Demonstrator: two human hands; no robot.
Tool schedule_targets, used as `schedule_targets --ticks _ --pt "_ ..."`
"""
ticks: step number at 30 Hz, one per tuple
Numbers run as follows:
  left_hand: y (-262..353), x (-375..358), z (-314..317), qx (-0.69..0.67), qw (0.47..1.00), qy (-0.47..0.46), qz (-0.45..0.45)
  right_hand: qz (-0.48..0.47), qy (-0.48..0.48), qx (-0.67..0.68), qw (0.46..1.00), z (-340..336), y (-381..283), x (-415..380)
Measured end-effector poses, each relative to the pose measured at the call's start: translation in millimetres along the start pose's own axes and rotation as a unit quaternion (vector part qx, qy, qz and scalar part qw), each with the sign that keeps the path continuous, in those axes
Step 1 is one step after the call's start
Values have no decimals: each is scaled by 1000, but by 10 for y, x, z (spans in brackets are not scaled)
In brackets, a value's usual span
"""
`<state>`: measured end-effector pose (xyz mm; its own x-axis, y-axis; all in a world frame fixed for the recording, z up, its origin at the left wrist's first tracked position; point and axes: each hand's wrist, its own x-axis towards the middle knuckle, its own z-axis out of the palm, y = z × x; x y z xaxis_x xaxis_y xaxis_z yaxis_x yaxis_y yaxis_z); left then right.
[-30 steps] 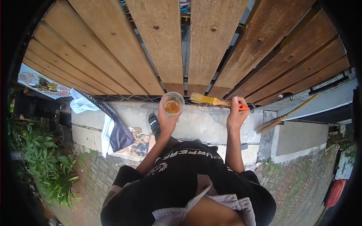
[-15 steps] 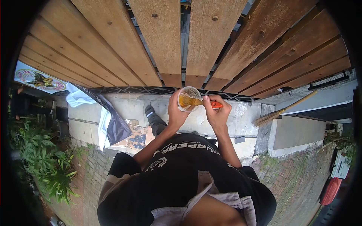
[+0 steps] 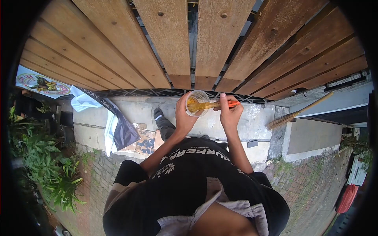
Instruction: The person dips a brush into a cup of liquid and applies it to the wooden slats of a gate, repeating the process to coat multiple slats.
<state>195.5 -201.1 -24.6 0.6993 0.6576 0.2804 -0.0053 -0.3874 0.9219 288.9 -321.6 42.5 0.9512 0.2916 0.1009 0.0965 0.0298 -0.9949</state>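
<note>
Your left hand (image 3: 183, 118) grips the cup (image 3: 197, 103) tilted so the brush (image 3: 208, 105), pinched in your right hand (image 3: 229, 115), reaches the liquid.

Site, as I read it from the head camera: outdoors, at the street-side boundary of a house or yard. Evidence: a tall fence of wide wooden planks (image 3: 173, 43) with visible screw heads, standing on a low concrete wall (image 3: 204, 122); brick paving (image 3: 311, 185) with weeds in the joints; leafy green plants (image 3: 43, 157) growing at the left. Also noted: a straw broom (image 3: 299, 112) leaning against the concrete, a printed banner (image 3: 41, 84) and a draped cloth (image 3: 118, 126) on the wall, daylight throughout.
</note>
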Motion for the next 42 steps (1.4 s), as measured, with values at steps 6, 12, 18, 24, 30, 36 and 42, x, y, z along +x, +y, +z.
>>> schedule_targets --ticks 6,12,18,24,30,36,42 --pt "-78 -15 12 -20 1000 -5 -15 96 68 139 983 -167 48 107" --pt "-128 -9 39 -19 1000 -8 -18 89 88 180 976 -239 72 79" --pt "-50 -25 46 -39 999 -23 -20 79 69 160 982 -237 114 45" --pt "-24 -26 40 -44 998 -24 -44 80 55 112 989 -238 180 35" --pt "-34 -27 45 -26 999 -17 -35 70 53 116 989 -242 189 28" --pt "40 -2 25 -48 997 -26 -48 74 60 118 988 -262 193 52" --pt "133 3 29 -64 997 -24 -47 111 75 173 976 -311 204 68"
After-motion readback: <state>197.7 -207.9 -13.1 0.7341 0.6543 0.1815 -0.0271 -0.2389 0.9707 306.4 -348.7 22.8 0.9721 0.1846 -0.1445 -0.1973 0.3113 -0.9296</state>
